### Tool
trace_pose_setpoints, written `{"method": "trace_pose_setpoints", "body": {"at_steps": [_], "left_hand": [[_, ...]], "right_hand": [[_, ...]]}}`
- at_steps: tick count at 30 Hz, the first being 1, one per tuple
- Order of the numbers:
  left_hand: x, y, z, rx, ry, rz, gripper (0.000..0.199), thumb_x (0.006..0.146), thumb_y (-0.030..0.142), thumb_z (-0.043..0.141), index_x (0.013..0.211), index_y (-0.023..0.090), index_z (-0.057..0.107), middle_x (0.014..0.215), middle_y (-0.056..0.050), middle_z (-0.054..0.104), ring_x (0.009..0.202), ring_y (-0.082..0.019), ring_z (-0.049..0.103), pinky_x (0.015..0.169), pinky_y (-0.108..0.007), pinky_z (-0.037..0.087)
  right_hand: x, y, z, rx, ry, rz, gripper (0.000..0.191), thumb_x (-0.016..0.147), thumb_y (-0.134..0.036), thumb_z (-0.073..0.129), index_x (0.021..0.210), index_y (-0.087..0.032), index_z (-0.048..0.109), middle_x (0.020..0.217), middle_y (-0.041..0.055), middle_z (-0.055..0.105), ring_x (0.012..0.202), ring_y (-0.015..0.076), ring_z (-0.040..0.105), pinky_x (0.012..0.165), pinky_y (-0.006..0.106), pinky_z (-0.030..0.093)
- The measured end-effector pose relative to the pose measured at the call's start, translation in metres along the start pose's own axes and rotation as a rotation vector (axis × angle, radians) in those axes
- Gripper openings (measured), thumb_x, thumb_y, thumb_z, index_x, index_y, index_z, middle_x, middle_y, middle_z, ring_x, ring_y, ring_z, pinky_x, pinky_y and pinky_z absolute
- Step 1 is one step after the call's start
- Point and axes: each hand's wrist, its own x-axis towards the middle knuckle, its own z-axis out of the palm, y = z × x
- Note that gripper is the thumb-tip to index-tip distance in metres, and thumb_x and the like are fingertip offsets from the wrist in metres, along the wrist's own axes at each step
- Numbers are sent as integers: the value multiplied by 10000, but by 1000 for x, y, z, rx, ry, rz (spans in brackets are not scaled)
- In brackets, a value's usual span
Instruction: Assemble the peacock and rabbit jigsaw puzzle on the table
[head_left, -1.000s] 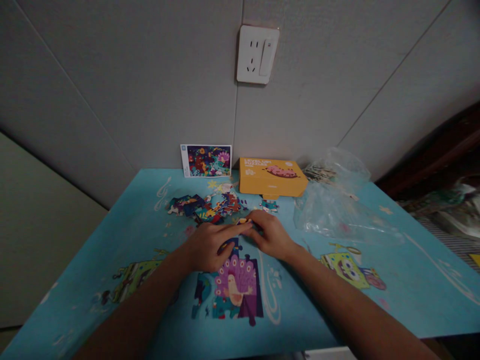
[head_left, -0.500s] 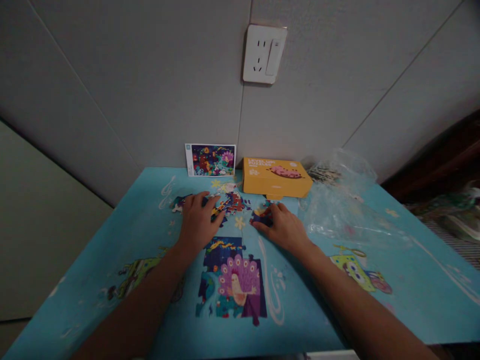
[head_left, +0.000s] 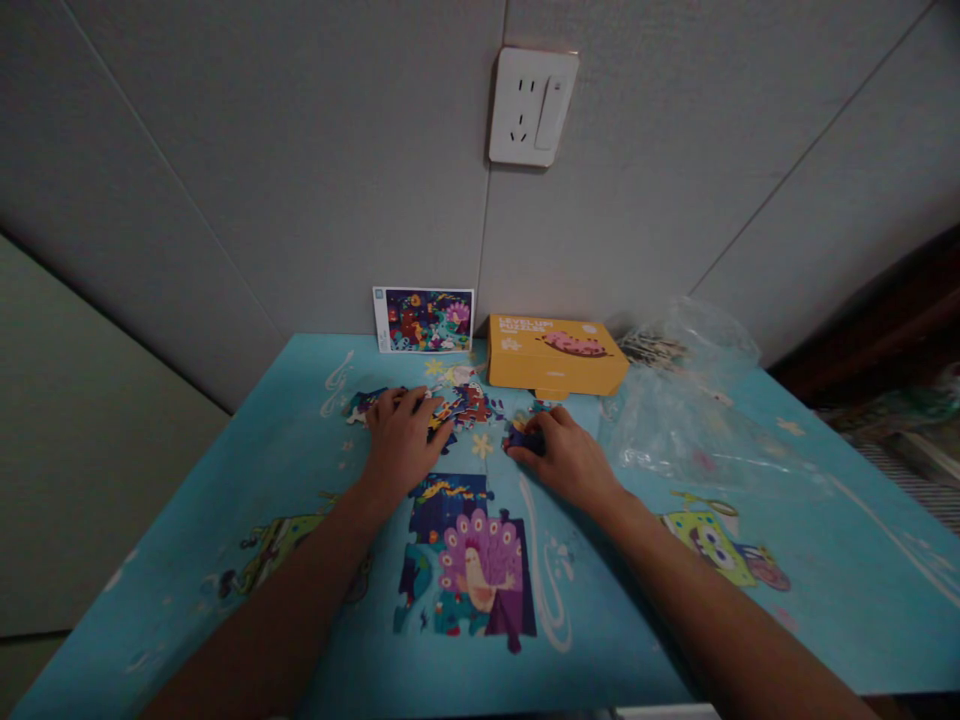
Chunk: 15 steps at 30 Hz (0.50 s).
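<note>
Both of my hands have come off the top edge of the joined puzzle section point(head_left: 481, 575) since a second ago: my left hand point(head_left: 405, 437) now lies over the pile of loose pieces point(head_left: 472, 403), and my right hand point(head_left: 571, 460) has gone out to the right, just short of the yellow box point(head_left: 555, 357). With the right, I have thumb and fingers closed around a dark blue piece point(head_left: 517, 437); whether it is off the blue table point(head_left: 187, 580) or merely pinned there, I cannot tell. My left fingers are spread and slack, resting among the pieces, clenched on nothing that I can see. The joined section lies flat in front of me, between my forearms, its peacock whole enough to read, with a stepped gap at the upper right and a knob jutting from the bottom edge. I judge this to be the searching step, picking out a piece to fit. The next move calls for comparing colour and knobs with the open edges, checking the picture card point(head_left: 427, 320) against the wall, and turning the piece before pressing.
</note>
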Motion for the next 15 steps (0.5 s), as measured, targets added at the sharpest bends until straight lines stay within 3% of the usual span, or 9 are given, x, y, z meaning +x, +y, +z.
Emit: {"method": "trace_pose_setpoints", "body": {"at_steps": [15], "left_hand": [[1,0,1,-32,-5,-27,309,832,366,630,1105,231,681,1206,-70,643,1134,-340,449,964,-506,344]], "right_hand": [[5,4,7,229,27,-102,267,727,-281,708,940,-169,592,943,91,578,840,224,555,758,369,452]]}}
